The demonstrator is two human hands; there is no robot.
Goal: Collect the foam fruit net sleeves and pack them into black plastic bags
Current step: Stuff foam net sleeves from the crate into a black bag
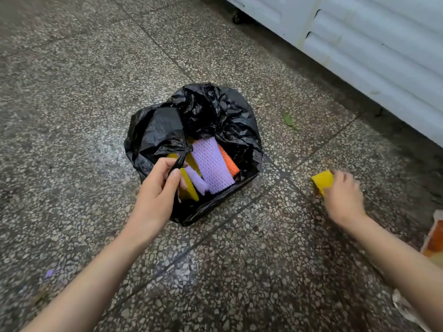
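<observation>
Foam sleeves: meshed purple, yellow, orange in black bag, perhaps five.

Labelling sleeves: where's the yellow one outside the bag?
Head view, right side: the yellow sleeve sits right of the black bag, gripped by the right hand.

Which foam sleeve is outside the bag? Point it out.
The yellow sleeve in the right hand, right of the black bag; the rest lie inside it.

Speckled terrazzo floor carries a black plastic bag, a yellow foam net sleeve, a green leaf and a purple scrap
</observation>
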